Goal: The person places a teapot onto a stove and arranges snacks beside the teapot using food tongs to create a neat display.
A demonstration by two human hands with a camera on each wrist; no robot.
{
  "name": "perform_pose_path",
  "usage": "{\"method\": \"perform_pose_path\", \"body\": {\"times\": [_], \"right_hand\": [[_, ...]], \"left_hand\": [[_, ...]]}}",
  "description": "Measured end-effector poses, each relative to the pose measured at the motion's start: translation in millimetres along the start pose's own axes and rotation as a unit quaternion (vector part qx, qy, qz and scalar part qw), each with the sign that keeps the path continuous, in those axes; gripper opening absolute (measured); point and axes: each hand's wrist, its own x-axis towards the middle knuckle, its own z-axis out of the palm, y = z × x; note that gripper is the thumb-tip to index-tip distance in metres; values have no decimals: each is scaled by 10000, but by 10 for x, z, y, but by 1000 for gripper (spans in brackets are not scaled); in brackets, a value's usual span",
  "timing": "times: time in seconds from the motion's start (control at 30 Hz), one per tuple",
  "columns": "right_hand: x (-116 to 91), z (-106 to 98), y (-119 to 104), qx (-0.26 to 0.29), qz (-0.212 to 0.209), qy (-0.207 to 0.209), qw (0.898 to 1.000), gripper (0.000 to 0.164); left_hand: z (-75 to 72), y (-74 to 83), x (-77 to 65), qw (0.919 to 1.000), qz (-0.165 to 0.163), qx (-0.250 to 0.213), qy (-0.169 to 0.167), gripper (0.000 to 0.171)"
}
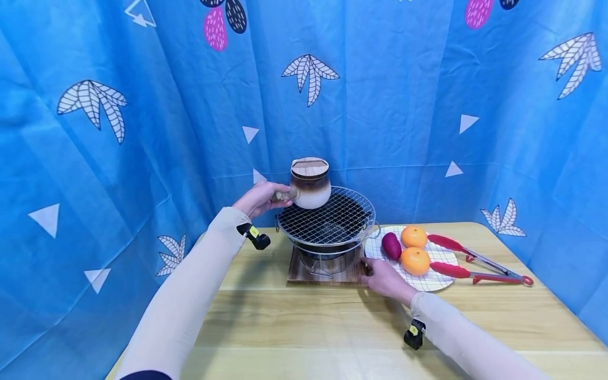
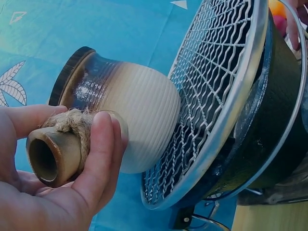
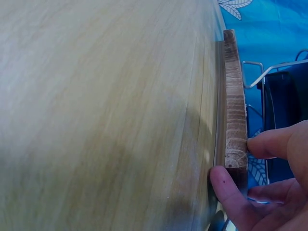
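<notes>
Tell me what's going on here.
A person's left hand holds a brown-and-white ribbed pot by its twine-tied handle over a round silver wire grill; whether they touch is unclear. The right hand holds the near right corner of the brown wooden board beneath the grill. Beside it, a white checked plate bears two round orange fruits and a purple oval item, with red-ended tongs partly on it.

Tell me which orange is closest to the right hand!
The front orange on the plate is closest to the right hand; the other orange sits behind it, farther away.
</notes>
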Motion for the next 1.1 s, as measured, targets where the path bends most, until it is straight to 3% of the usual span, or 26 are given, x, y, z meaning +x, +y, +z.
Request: {"method": "perform_pose_path", "body": {"times": [0.4,0.77,1.1], "right_hand": [[0,1,-36,99,138,-48,9998,67],[-17,44,-31,111,186,-80,9997,67],[-26,11,-42,80,158,13,9998,66]], "left_hand": [[-18,-34,19,9998,91,-61,-151,27],[-63,-58,-108,9982,-87,553,232,49],[-181,-73,-361,9885,159,1449,397,64]]}}
